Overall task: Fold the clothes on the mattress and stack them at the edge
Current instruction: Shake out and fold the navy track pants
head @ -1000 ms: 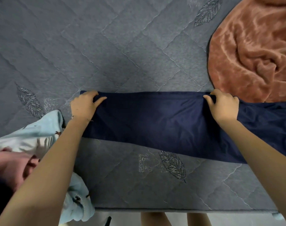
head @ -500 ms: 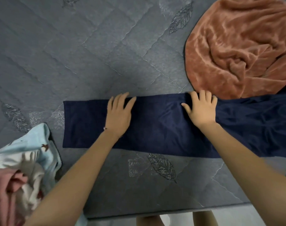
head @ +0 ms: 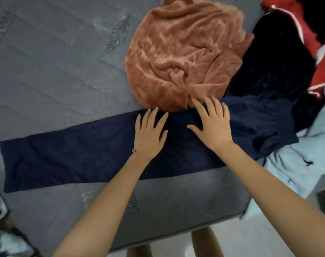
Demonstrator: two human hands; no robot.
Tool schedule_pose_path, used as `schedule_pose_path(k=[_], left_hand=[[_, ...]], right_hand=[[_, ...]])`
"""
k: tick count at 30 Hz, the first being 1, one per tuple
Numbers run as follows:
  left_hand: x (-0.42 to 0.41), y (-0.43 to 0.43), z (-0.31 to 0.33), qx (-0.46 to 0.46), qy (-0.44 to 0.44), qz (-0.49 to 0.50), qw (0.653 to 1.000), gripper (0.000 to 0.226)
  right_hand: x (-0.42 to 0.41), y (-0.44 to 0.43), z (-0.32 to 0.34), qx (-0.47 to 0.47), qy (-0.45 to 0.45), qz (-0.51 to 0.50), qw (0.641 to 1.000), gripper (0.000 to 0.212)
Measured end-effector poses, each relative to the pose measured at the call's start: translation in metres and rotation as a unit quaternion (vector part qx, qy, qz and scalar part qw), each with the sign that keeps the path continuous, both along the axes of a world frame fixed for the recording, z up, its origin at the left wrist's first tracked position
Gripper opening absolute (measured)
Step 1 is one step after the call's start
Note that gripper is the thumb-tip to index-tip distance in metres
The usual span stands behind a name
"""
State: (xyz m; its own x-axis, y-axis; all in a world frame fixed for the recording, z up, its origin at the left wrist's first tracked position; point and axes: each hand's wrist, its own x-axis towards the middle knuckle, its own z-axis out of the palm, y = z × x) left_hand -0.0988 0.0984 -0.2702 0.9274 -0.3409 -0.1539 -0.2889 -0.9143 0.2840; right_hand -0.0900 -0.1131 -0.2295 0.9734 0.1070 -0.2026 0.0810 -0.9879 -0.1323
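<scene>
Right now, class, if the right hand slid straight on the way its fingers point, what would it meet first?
The rust-coloured fleece. The right hand lies flat on the navy garment, and the fleece's crumpled edge sits just beyond its fingertips; whether they already touch it I cannot tell.

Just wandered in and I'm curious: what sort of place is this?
Probably a bedroom at home. A grey quilted mattress fills the view, a long navy garment is spread flat on it, and unfolded laundry lies around, such as a fuzzy orange-brown piece and a red garment.
</scene>
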Motion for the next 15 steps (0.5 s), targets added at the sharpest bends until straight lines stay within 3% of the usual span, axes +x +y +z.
schedule_pose_path(k=[7,12,15], left_hand=[[0.013,-0.112,0.015,-0.017,-0.001,0.014,1.0,0.054],[0.011,-0.173,0.014,-0.073,-0.026,-0.027,0.997,0.043],[0.01,-0.197,0.011,-0.065,-0.049,-0.06,0.995,0.042]], right_hand=[[-0.006,-0.127,0.009,0.02,-0.063,-0.113,0.991,0.082],[-0.009,-0.194,0.0,0.047,0.004,-0.206,0.977,0.095],[-0.007,-0.214,-0.006,0.115,0.068,-0.256,0.958,0.101]])
